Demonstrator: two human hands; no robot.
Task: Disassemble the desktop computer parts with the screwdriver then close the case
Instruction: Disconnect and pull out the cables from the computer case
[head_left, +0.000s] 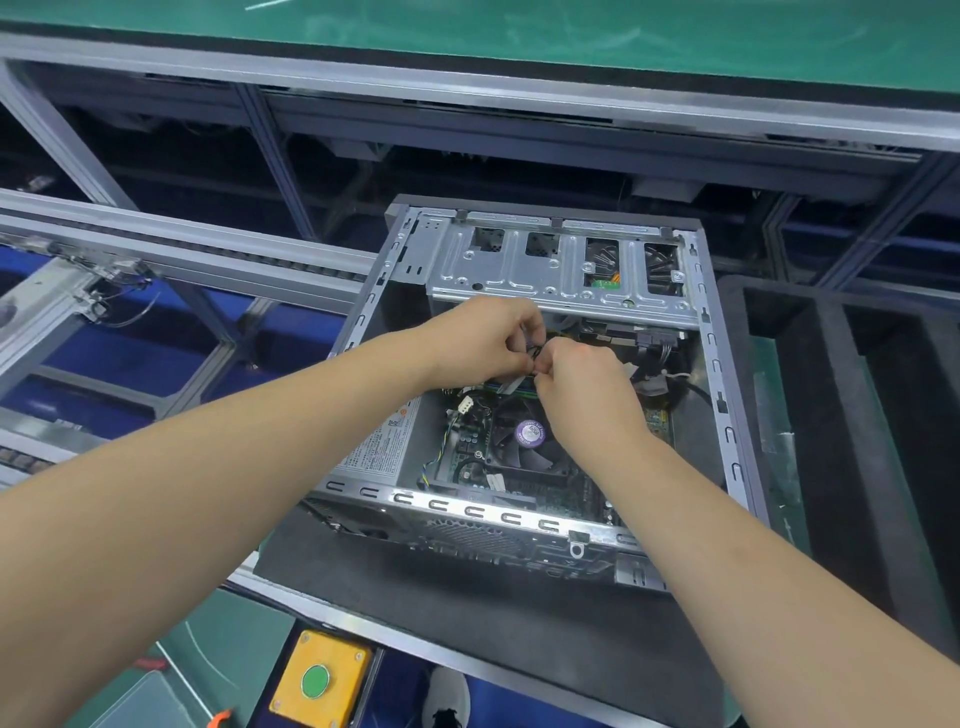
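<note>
An open desktop computer case lies on its side on a black foam pad. Inside I see the CPU cooler fan with a purple sticker, the motherboard and the silver drive cage. My left hand and my right hand meet just under the drive cage, above the fan. Both pinch a thin black cable between their fingertips. No screwdriver is visible.
A black foam tray with long slots stands right of the case. Aluminium conveyor rails run at the left. A yellow box with a green button sits at the near edge. A green shelf spans the top.
</note>
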